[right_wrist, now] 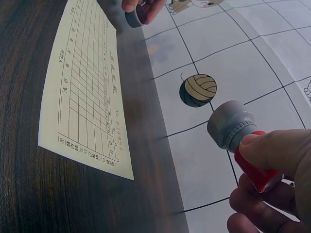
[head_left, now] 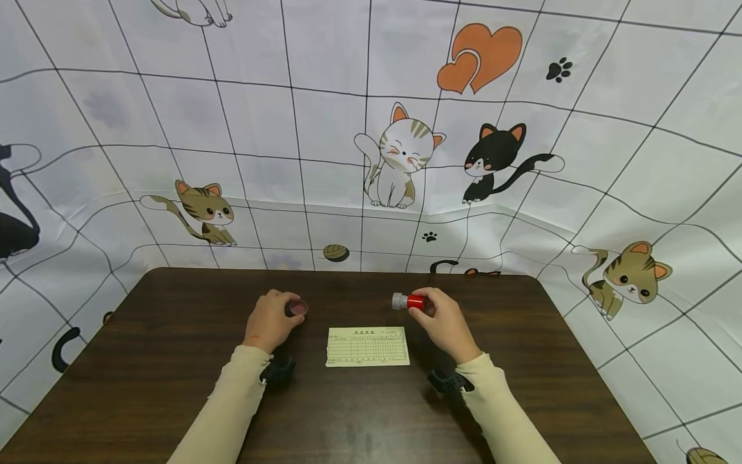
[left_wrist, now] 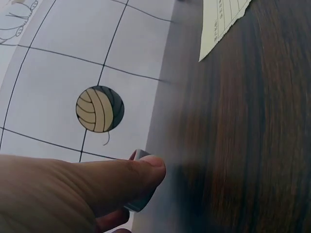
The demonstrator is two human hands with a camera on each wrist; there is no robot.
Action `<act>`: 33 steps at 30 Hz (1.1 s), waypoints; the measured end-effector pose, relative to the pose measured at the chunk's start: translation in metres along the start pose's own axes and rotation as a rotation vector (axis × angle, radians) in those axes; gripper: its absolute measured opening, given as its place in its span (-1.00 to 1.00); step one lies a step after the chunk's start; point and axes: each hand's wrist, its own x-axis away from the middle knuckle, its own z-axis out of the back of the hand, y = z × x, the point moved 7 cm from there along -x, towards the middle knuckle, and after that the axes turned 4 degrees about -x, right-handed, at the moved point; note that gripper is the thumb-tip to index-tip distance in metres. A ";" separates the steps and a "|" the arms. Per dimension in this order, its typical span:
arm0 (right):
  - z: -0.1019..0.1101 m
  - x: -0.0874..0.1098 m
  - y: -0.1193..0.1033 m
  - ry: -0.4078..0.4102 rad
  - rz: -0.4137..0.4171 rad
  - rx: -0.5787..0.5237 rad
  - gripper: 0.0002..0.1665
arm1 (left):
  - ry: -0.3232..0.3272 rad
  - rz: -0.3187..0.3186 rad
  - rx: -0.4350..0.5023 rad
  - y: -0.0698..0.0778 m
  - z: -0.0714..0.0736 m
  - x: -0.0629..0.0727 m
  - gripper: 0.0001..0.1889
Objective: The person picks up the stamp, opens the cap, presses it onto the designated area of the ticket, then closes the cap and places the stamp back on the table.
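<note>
My left hand (head_left: 270,320) pinches a small round grey cap (head_left: 298,307) between thumb and fingers, its dull reddish inside facing up. In the left wrist view the thumb covers much of the cap (left_wrist: 141,201). On the other side, my right hand (head_left: 443,320) grips a stamp by its red handle (head_left: 415,301), thumb on one side and fingers on the other. The stamp's grey head (head_left: 399,301) points left, toward the cap. Between the hands a pale yellow printed form (head_left: 368,348) with a ruled grid lies flat on the table.
The dark brown wooden table (head_left: 359,412) ends at a far edge just beyond the hands. Behind it hangs a white sheet (head_left: 324,122) with a black grid and cartoon cats. Dark straps (head_left: 449,381) circle both wrists.
</note>
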 end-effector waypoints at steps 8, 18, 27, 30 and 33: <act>0.000 0.000 0.003 -0.011 -0.025 -0.003 -0.63 | -0.020 0.033 -0.012 -0.005 -0.001 0.000 -0.54; -0.001 0.000 0.004 -0.012 -0.031 -0.004 -0.62 | -0.062 0.051 -0.014 -0.008 -0.004 0.002 -0.54; 0.000 0.000 0.005 -0.008 -0.025 -0.009 -0.63 | -0.053 0.021 -0.023 0.001 0.004 0.003 -0.37; 0.002 0.000 0.004 -0.003 -0.021 -0.010 -0.63 | -0.056 -0.071 -0.024 0.018 0.009 0.004 -0.35; 0.004 0.000 0.002 0.000 -0.017 -0.011 -0.63 | -0.103 -0.203 -0.042 0.044 0.006 0.008 -0.38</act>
